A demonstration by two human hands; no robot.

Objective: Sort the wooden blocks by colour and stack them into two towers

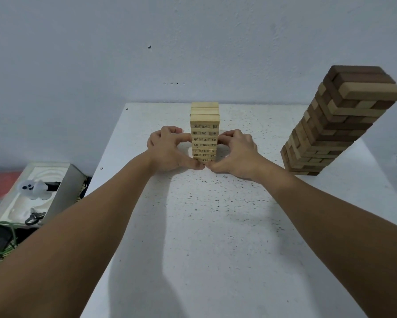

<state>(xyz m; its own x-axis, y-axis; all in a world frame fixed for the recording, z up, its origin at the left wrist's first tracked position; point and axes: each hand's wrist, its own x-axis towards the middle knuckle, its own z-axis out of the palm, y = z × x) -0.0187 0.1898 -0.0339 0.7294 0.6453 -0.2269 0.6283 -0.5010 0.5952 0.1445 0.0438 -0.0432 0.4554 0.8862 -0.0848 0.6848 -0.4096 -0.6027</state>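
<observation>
Mid-table [216, 226], pale numbered tower [204, 131] clasped low between left hand [167, 152] and right hand [236, 154], fingers curled against its sides; brown-and-tan tower [337, 120] well apart, right.

Pale numbered-block tower [204, 131]: light wood, black printed numbers on block ends, upright, centre of table toward far edge. Brown-and-tan block tower [337, 120]: larger blocks, mixed dark and light, far right, taller, well apart from the pale one.
</observation>
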